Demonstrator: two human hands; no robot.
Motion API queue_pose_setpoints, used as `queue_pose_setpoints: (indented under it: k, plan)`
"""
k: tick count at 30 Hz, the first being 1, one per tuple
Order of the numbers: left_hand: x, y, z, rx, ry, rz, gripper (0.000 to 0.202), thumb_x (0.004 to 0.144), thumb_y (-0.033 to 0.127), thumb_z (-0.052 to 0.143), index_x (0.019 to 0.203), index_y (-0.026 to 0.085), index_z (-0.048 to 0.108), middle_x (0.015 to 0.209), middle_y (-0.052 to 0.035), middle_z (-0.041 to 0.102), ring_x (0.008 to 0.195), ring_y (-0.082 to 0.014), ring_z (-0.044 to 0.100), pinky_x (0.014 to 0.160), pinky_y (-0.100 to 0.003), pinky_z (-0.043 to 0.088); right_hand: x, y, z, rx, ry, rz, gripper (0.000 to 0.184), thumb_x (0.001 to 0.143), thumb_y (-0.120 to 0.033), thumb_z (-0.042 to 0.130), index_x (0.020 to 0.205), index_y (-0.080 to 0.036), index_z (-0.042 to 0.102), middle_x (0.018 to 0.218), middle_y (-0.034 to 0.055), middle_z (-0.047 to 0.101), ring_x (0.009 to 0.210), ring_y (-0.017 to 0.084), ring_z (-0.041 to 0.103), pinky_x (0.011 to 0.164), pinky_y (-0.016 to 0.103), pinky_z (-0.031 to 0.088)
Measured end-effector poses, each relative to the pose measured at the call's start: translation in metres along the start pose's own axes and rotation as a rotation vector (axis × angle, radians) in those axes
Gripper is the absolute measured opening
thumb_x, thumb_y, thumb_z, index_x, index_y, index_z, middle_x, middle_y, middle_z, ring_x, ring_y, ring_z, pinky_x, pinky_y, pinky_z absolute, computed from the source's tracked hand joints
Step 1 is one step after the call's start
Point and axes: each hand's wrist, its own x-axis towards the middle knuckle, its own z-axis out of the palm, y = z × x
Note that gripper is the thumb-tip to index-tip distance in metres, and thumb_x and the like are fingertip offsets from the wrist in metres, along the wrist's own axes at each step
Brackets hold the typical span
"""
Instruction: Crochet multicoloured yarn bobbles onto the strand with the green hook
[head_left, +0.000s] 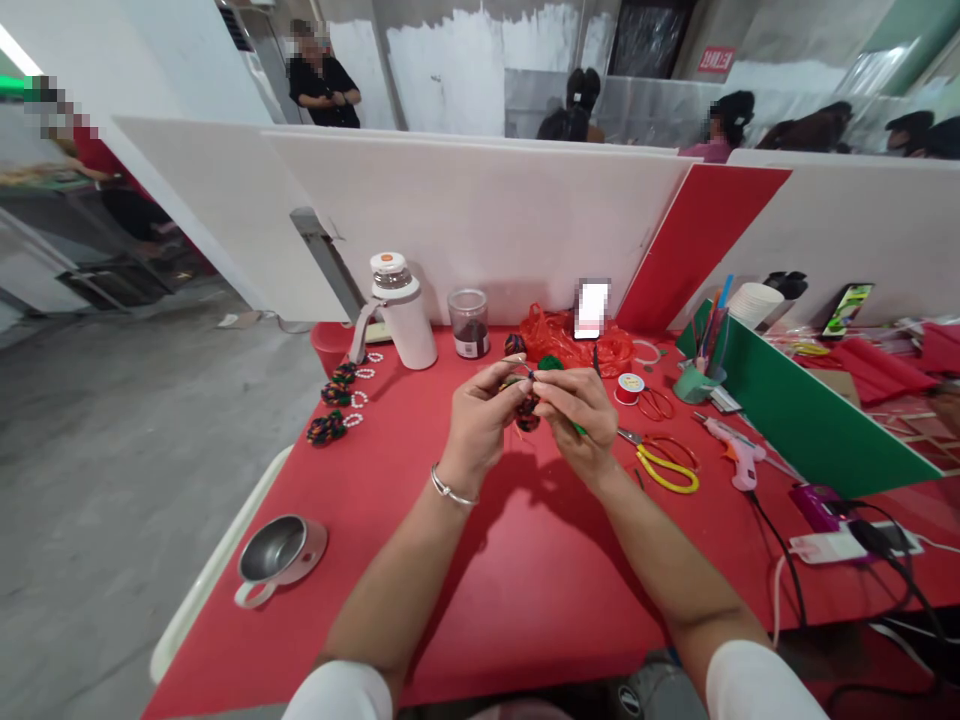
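Note:
Above the red table my left hand (486, 412) pinches a small dark multicoloured yarn piece (529, 422). My right hand (581, 415) is closed on a slim crochet hook (580, 429); its green end shows below the fingers, and a thin metal tip appears at the yarn. The fingertips of both hands nearly meet there and hide most of the stitches. Just behind the fingers lies green yarn (551, 363). A dark yarn ball (514, 344) rests beyond my left hand. Several finished-looking yarn pieces with bead loops (326, 429) lie at the table's left side.
A white thermos (409, 325), a clear jar (471, 330), a red plastic bag (551, 330) and a phone (592, 308) stand along the back. To the right are yellow-handled scissors (671, 472), a thread spool (628, 390) and a glue gun (739, 455). A steel mug (281, 555) sits front left.

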Motion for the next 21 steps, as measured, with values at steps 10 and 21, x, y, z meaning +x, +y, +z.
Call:
queue_pose_setpoints:
  k: [10, 21]
  plan:
    - [0.006, 0.018, -0.015, 0.083, -0.128, -0.249, 0.040, 0.054, 0.019, 0.087, 0.094, 0.015, 0.082, 0.068, -0.0032, 0.068, 0.048, -0.0036, 0.039, 0.043, -0.021, 0.016, 0.018, 0.026, -0.032, 0.301, -0.294, 0.097, 0.023, 0.090, -0.047, 0.071, 0.111, -0.040, 0.078, 0.106, 0.0017, 0.080, 0.097, 0.023, 0.071, 0.091, 0.045, 0.056]
    - [0.007, 0.023, -0.018, 0.136, -0.138, -0.248, 0.037, 0.056, 0.018, 0.083, 0.093, 0.015, 0.083, 0.075, -0.0053, 0.072, 0.050, -0.0049, 0.042, 0.045, -0.022, 0.020, 0.022, 0.026, -0.045, 0.268, -0.338, 0.023, 0.027, 0.088, -0.038, 0.074, 0.116, -0.039, 0.077, 0.107, 0.0018, 0.081, 0.096, 0.023, 0.067, 0.089, 0.044, 0.054]
